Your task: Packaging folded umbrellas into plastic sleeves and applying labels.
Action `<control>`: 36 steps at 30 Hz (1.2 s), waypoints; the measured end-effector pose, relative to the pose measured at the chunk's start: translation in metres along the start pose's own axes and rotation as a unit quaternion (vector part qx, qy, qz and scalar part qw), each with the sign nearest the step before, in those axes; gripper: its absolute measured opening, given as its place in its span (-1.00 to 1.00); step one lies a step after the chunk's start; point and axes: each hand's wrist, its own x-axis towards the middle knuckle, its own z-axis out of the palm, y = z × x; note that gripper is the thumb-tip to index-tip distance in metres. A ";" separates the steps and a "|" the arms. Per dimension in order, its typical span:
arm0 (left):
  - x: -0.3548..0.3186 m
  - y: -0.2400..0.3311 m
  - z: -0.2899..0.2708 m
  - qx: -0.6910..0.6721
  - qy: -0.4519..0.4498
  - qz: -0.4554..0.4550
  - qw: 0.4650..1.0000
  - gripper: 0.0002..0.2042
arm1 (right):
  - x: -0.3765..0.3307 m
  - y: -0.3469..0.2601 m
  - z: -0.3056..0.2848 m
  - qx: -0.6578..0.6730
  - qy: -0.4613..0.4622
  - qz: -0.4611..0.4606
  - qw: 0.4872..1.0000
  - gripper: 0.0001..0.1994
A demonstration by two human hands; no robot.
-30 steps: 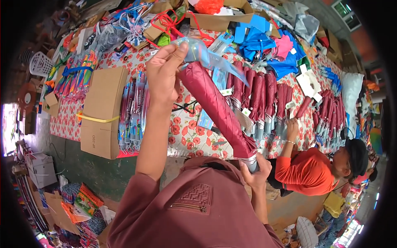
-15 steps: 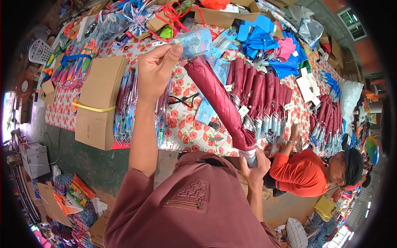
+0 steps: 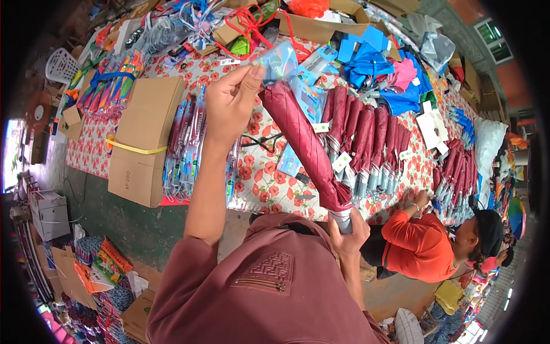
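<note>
My right hand (image 3: 348, 228) grips the silver handle end of a folded maroon umbrella (image 3: 303, 143), held slanted up and to the left. My left hand (image 3: 231, 98) is raised at the umbrella's far tip, pinching a clear bluish plastic sleeve (image 3: 279, 62) that sits over that tip. Both hands are above a table covered in a red-flowered cloth (image 3: 258, 178).
A row of folded maroon umbrellas (image 3: 366, 137) lies on the table, with sleeved umbrellas (image 3: 186, 143) and a cardboard box (image 3: 143, 137) with a yellow strap at left. Blue and pink umbrellas (image 3: 378, 69) lie farther back. A person in an orange shirt (image 3: 418, 246) works at right.
The view has shifted slightly and my left hand with the plastic sleeve sits a little closer over the umbrella's tip. My right hand keeps its grip on the handle.
</note>
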 end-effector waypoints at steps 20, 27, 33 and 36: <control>-0.012 -0.010 -0.036 -0.147 -0.037 -0.115 0.982 -0.79 | -0.016 0.000 0.019 -0.038 -0.025 0.001 0.999 -0.56; -0.014 -0.021 -0.046 -0.175 -0.049 -0.148 0.972 -0.76 | -0.016 -0.009 0.024 0.000 -0.063 0.053 0.997 -0.64; -0.012 -0.045 -0.050 -0.287 -0.061 -0.169 0.941 -0.69 | -0.003 -0.026 0.023 0.129 -0.076 0.143 0.978 -0.73; -0.015 -0.056 -0.054 -0.321 -0.069 -0.183 0.927 -0.69 | -0.013 -0.009 0.025 0.176 -0.114 0.162 0.964 -0.73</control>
